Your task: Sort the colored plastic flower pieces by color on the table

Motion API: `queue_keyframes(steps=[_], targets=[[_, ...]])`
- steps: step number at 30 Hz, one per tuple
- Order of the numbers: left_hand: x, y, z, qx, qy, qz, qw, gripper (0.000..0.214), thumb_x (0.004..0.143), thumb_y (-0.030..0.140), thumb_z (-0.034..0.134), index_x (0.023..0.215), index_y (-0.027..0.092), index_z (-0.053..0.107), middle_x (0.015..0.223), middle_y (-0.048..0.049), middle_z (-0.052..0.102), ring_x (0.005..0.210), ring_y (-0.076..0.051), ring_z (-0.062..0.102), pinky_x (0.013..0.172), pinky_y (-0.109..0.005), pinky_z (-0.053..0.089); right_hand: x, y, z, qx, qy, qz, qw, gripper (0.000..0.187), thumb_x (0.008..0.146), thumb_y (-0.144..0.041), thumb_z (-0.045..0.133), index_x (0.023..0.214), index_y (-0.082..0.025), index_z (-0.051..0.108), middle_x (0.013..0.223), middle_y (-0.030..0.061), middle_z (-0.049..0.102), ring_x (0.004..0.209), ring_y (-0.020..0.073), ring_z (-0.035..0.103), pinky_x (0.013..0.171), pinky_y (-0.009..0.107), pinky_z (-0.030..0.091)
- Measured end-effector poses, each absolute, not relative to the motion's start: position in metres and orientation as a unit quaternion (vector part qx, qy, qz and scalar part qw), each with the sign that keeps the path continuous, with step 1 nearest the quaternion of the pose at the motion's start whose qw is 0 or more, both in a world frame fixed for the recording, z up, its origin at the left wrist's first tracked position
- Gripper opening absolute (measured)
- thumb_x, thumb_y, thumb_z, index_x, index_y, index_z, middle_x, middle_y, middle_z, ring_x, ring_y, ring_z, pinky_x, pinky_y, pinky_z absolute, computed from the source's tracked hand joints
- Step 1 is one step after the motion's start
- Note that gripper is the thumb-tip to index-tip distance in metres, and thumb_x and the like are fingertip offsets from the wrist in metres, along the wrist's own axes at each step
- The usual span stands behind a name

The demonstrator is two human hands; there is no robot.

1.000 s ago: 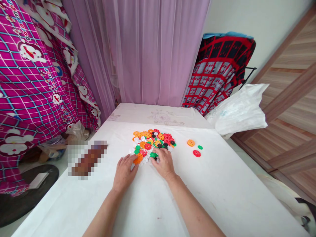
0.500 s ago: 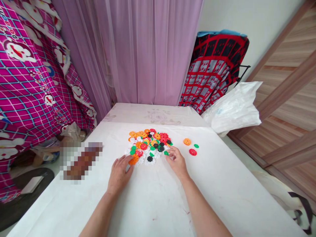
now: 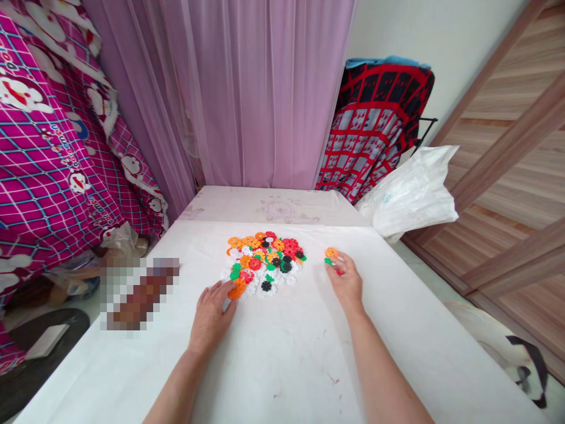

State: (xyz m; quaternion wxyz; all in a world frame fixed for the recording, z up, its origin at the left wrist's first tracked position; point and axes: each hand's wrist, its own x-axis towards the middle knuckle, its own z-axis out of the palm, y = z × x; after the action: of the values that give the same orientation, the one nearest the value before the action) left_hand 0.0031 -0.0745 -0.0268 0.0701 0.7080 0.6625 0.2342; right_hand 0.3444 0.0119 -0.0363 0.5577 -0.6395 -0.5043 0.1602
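A heap of notched, flower-shaped plastic discs [image 3: 266, 259] in orange, red, white, green and black covers the middle of the table. At its near left edge lies my left hand [image 3: 212, 312], fingers stretched out and thumb apart. Its fingertips touch the orange discs [image 3: 237, 288] there. To the right of the heap, my right hand [image 3: 348, 284] pinches a green disc [image 3: 328, 261] between thumb and fingertips. Just beyond it is a separate orange disc [image 3: 331, 252]. A bit of a red disc [image 3: 339, 272] shows between the fingers; the rest is hidden.
The white-covered table [image 3: 282, 347] reaches back to a purple curtain [image 3: 265, 94]. A white plastic bag [image 3: 410, 191] stands by its right rear corner. Something pixelated [image 3: 143, 297] lies at the left edge. Wooden doors [image 3: 494, 165] are on the right.
My right hand has moved right with the green disc, from the heap to the separate orange and red discs. My left hand stays at the heap's edge. The view has shifted slightly.
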Motion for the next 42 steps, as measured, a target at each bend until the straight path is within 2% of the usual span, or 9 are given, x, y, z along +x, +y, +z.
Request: queue_keyframes(steps=[3, 6, 12, 18, 22, 27, 35, 42], targets=[[0.002, -0.074, -0.027, 0.708, 0.664, 0.229, 0.071, 0.038, 0.088, 0.032, 0.045, 0.122, 0.025, 0.06, 0.127, -0.0051, 0.065, 0.129, -0.027, 0.049, 0.111, -0.051, 0.031, 0.397, 0.028, -0.035, -0.701, -0.443, 0.083, 0.553, 0.059, 0.068, -0.048, 0.061, 0.119, -0.021, 0.052, 0.101, 0.008, 0.072, 0.083, 0.0215, 0.066, 0.078, 0.038, 0.049], [0.001, -0.073, -0.027, 0.71, 0.665, 0.221, 0.07, 0.039, 0.088, 0.034, 0.044, 0.124, 0.026, 0.059, 0.128, -0.0044, 0.064, 0.129, -0.027, 0.048, 0.111, -0.052, 0.031, 0.431, 0.04, -0.043, -0.736, -0.428, 0.091, 0.517, 0.058, 0.065, -0.046, 0.061, 0.117, -0.02, 0.054, 0.099, 0.008, 0.073, 0.084, 0.0225, 0.066, 0.083, 0.042, 0.048], [0.0, -0.072, -0.03, 0.713, 0.664, 0.218, 0.062, 0.039, 0.09, 0.035, 0.042, 0.124, 0.026, 0.058, 0.13, -0.0044, 0.063, 0.13, -0.026, 0.048, 0.111, -0.051, 0.031, 0.437, 0.05, -0.058, -0.723, -0.469, 0.115, 0.494, 0.062, 0.066, -0.048, 0.062, 0.121, -0.021, 0.052, 0.099, 0.0062, 0.073, 0.085, 0.0213, 0.065, 0.082, 0.039, 0.048], [-0.001, -0.072, -0.032, 0.712, 0.668, 0.208, 0.06, 0.039, 0.09, 0.035, 0.042, 0.125, 0.027, 0.057, 0.13, -0.0042, 0.062, 0.131, -0.026, 0.047, 0.111, -0.05, 0.031, 0.436, 0.054, -0.057, -0.744, -0.497, 0.099, 0.436, 0.055, 0.068, -0.043, 0.062, 0.119, -0.024, 0.056, 0.099, 0.0029, 0.074, 0.086, 0.0207, 0.064, 0.076, 0.034, 0.047], [-0.002, -0.072, -0.033, 0.713, 0.666, 0.21, 0.059, 0.039, 0.09, 0.034, 0.043, 0.125, 0.027, 0.057, 0.131, -0.0046, 0.062, 0.131, -0.026, 0.047, 0.111, -0.051, 0.031, 0.437, 0.055, -0.056, -0.764, -0.507, 0.09, 0.389, 0.052, 0.071, -0.04, 0.061, 0.12, -0.025, 0.055, 0.103, 0.0014, 0.073, 0.09, 0.0213, 0.064, 0.078, 0.034, 0.047], [-0.002, -0.072, -0.034, 0.716, 0.661, 0.221, 0.045, 0.038, 0.089, 0.034, 0.044, 0.123, 0.027, 0.059, 0.128, -0.0047, 0.064, 0.129, -0.026, 0.049, 0.109, -0.05, 0.034, 0.438, 0.056, -0.057, -0.766, -0.516, 0.096, 0.371, 0.05, 0.074, -0.039, 0.059, 0.122, -0.026, 0.053, 0.107, -0.0002, 0.072, 0.093, 0.02, 0.063, 0.082, 0.033, 0.047], [-0.001, -0.072, -0.032, 0.72, 0.658, 0.22, 0.039, 0.038, 0.089, 0.035, 0.045, 0.123, 0.027, 0.059, 0.126, -0.0045, 0.065, 0.127, -0.027, 0.051, 0.109, -0.051, 0.034, 0.438, 0.055, -0.059, -0.755, -0.515, 0.094, 0.395, 0.05, 0.071, -0.041, 0.06, 0.118, -0.025, 0.057, 0.105, 0.0018, 0.072, 0.091, 0.0202, 0.063, 0.084, 0.035, 0.047], [0.001, -0.07, -0.03, 0.716, 0.662, 0.218, 0.051, 0.038, 0.088, 0.031, 0.045, 0.122, 0.026, 0.06, 0.126, -0.0053, 0.065, 0.128, -0.026, 0.05, 0.109, -0.05, 0.034, 0.427, 0.043, -0.05, -0.763, -0.415, 0.067, 0.49, 0.035, 0.071, -0.038, 0.052, 0.097, -0.019, 0.065, 0.088, 0.0069, 0.073, 0.077, 0.0203, 0.064, 0.08, 0.035, 0.049]])
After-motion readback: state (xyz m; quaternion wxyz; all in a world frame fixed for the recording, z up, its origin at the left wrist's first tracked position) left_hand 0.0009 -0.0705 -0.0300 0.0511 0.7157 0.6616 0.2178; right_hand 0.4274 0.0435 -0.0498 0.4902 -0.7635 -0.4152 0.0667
